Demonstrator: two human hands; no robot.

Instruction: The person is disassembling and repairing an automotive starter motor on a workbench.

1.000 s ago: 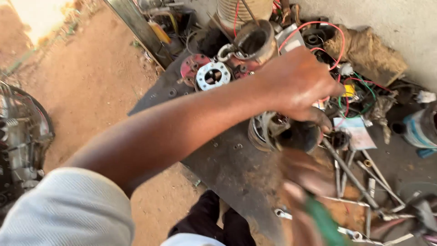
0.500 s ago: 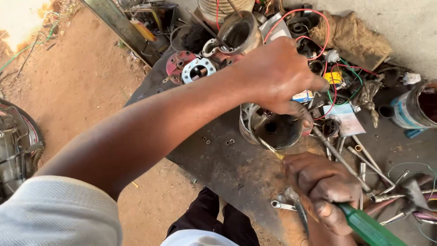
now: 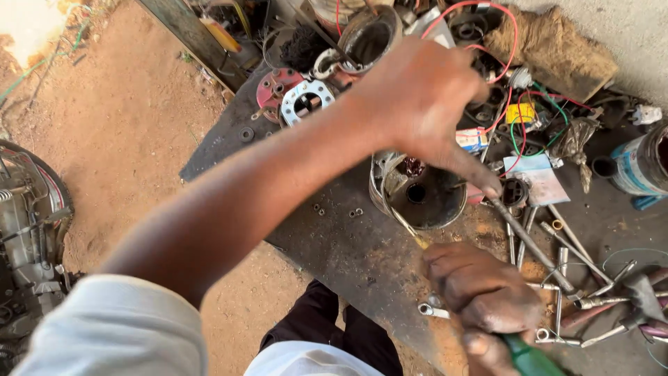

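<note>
Right hand (image 3: 480,296): I see it closed tight around a green-handled screwdriver (image 3: 532,358), its thin shaft angled up into the round metal housing (image 3: 421,191).
Left hand (image 3: 424,104): curled, fingertips (image 3: 487,184) pressing the housing rim, likely steadying it.
Housing position: between both hands, on the dark metal sheet (image 3: 334,244).
Surroundings: spanners (image 3: 557,278) just right, wires (image 3: 518,115) behind.

A round, dark metal housing (image 3: 417,191) sits open side up on a greasy sheet. A green-handled screwdriver (image 3: 530,358) angles into it. A long metal rod (image 3: 532,245) slants just beside it.
</note>
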